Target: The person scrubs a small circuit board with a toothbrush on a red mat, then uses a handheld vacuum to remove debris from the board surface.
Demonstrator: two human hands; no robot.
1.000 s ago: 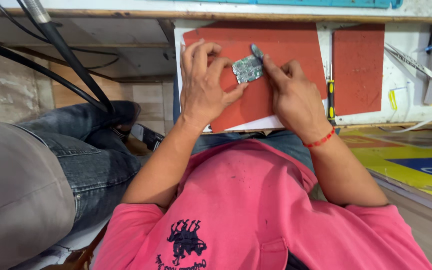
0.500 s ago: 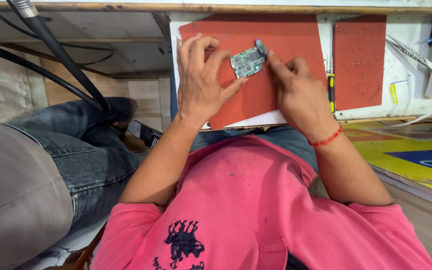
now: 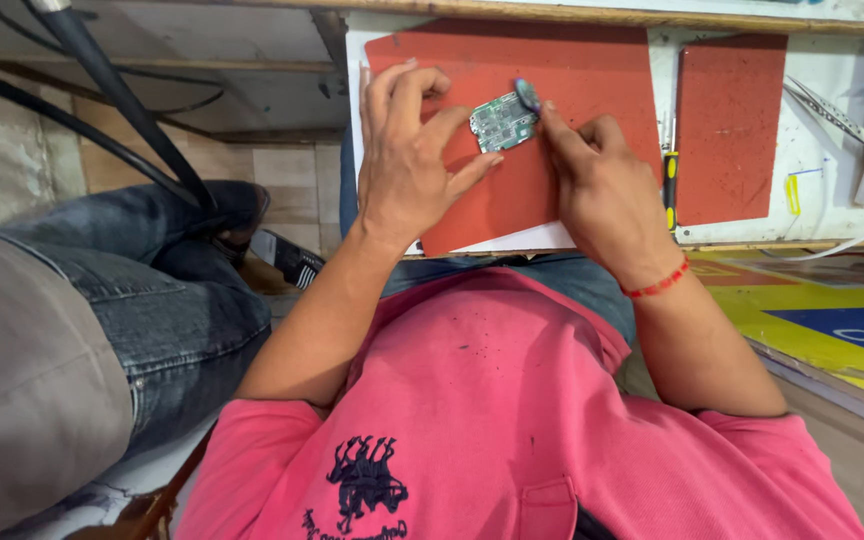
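Big white workbench (image 3: pixel 832 150) up top, wooden edge along its back. Another person's leg in blue jeans (image 3: pixel 122 300) at the left, close by. Pink shirt (image 3: pixel 512 420) filling the bottom. Large red mat (image 3: pixel 572 100) lying flat on the bench, a smaller red mat (image 3: pixel 730 125) just beside it on the right. Black cables (image 3: pixel 102 90) slanting down at the far left. Left hand (image 3: pixel 407 160) over the large mat, fingers curled, thumb and fingertips pinching the left edge of a small green circuit board (image 3: pixel 502 122). Right hand (image 3: pixel 602 190) gripping a thin tool (image 3: pixel 528 95), tip touching the board's top right corner. Red thread band (image 3: pixel 658 285) around the right wrist. Yellow-and-black screwdriver (image 3: pixel 669 180) lying between the two mats. Board held just above the large mat, between both hands.
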